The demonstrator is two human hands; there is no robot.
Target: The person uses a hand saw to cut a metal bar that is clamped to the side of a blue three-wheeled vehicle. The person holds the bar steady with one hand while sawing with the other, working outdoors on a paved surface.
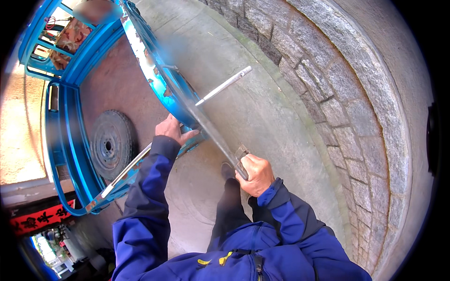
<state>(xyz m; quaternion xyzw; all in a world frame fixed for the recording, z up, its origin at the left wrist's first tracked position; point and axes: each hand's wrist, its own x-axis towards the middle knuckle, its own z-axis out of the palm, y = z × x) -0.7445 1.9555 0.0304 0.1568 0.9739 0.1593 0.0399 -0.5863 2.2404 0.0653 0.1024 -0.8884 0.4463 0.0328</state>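
A blue cargo bed (80, 136) with a reddish-brown floor stands at the left. Its right side panel (161, 89) is blue, with large patches of chipped paint. My left hand (172, 129) grips the near end of this panel, thumb stretched to the right and some fingers hidden. My right hand (257, 174) is closed around the near end of a long grey metal bar (213, 133), which slants along the outside of the panel. A white rod (225, 85) sticks out to the right by the bar; how it is attached I cannot tell.
A spare wheel (112, 144) leans inside the bed. Along its near edge runs a worn white rail (125, 172). To the right, a stone block wall (335, 112) curves beside the concrete floor (290, 145). A red banner (40, 219) is at lower left.
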